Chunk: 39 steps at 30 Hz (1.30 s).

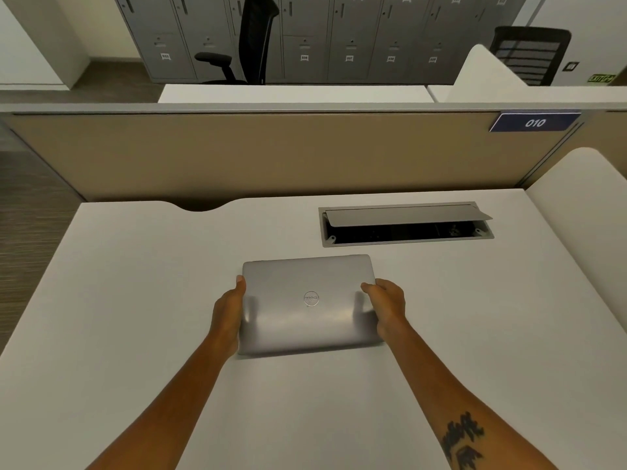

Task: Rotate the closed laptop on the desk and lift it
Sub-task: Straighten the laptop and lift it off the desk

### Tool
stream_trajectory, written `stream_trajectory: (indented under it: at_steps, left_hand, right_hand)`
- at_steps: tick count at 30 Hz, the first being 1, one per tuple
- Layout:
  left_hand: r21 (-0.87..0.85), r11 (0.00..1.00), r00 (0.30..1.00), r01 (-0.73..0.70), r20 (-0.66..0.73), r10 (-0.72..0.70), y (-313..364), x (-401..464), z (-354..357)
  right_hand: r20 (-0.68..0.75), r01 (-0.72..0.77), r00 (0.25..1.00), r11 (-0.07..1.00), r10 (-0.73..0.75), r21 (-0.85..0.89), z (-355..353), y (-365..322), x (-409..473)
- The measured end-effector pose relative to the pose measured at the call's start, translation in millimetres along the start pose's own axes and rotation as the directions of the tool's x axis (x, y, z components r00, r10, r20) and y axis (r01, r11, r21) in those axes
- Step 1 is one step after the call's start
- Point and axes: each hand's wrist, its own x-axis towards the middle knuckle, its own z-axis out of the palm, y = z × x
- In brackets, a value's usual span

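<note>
Silver closed laptop [307, 303] on white table [135, 283], my left hand [228, 315] and right hand [386, 308] clamped on its side edges.

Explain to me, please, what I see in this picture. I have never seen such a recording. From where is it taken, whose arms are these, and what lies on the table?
There is no machine here. A person wears a wide-angle camera on the head, and it looks forward and down, so you see that person's own two bare arms reaching away from you.

The left hand and the right hand grip the two short sides of a closed silver laptop, thumbs on its lid. Its round logo appears upside down from this view. Whether it still rests on the desk or is slightly raised, the picture does not clearly show.

The white desk holds nothing else loose. Behind the laptop is a built-in cable box with its flap partly open. Beyond it stands a beige partition with a blue sign reading 010, and farther back grey lockers and office chairs.
</note>
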Motion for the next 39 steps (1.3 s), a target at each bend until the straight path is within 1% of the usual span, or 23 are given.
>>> stream_trajectory:
  at_steps: [6,15,39]
  left_hand:
    - [-0.008,1.0,1.0,-0.007,-0.004,0.007,4,2,6]
    - [-0.008,1.0,1.0,-0.003,0.002,0.003,7,7,9]
    - [-0.019,1.0,1.0,-0.013,0.007,0.013,6,8,9]
  right_hand:
    - [-0.005,0.014,1.0,1.0,-0.014,-0.021,0,-2,9]
    - [-0.002,0.021,1.0,1.0,-0.021,0.006,2,-3,15]
    - [-0.018,0.04,0.999,0.998,-0.041,-0.044,4,5,21]
